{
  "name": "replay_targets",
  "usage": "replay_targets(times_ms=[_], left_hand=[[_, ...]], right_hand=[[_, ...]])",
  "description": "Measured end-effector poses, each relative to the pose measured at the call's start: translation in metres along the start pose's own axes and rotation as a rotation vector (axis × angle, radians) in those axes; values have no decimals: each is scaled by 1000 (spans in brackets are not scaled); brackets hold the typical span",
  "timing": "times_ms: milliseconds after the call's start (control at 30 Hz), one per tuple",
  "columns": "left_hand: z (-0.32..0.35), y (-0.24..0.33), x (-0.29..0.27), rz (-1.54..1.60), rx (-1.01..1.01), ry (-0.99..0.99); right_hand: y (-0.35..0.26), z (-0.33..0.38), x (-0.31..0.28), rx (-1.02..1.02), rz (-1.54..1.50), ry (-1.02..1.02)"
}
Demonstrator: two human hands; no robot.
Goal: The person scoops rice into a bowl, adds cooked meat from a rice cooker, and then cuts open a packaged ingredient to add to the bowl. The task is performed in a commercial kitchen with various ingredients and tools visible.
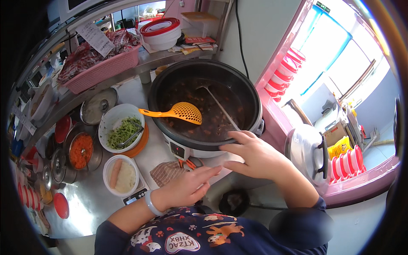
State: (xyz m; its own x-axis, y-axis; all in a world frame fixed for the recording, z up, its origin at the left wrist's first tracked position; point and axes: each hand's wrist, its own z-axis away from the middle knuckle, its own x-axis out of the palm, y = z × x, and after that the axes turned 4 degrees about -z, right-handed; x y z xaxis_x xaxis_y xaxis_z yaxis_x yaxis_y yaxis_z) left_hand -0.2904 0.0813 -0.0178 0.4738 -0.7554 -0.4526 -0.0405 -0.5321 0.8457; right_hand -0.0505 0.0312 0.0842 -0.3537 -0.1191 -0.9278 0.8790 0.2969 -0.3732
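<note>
My left hand point(187, 189), with a pale bracelet at the wrist, is held in front of my body with fingers stretched out and nothing in it. To its right, my right hand point(259, 157) has its fingers spread beside the near right rim of a large black electric pot point(244, 87). Dark broth with small chunks fills the pot. A metal ladle point(219, 102) rests in it, its handle end close by my right fingers; I cannot tell if they touch. An orange perforated skimmer point(185, 112) lies across the left rim.
Left of the pot stand a bowl of shredded greens point(121, 131), a pot of chopped orange food point(80, 151) and a white tub with rice and a sausage point(127, 178) on a scale. A folded cloth point(168, 172) and orange-handled scissors point(191, 163) lie nearby. A silver lid point(304, 148) leans at right.
</note>
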Motion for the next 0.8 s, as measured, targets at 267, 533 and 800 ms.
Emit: replay_targets(times_ms=[267,533,800], left_hand=[[80,-17,-27,155,-260,374],[104,-19,-13,133,-361,473],[184,-22,-2,46,-505,788]], right_hand=[[54,10,-8,324,228,41],[-16,-211,69,-237,-173,109],[21,-214,33,-85,-345,305]])
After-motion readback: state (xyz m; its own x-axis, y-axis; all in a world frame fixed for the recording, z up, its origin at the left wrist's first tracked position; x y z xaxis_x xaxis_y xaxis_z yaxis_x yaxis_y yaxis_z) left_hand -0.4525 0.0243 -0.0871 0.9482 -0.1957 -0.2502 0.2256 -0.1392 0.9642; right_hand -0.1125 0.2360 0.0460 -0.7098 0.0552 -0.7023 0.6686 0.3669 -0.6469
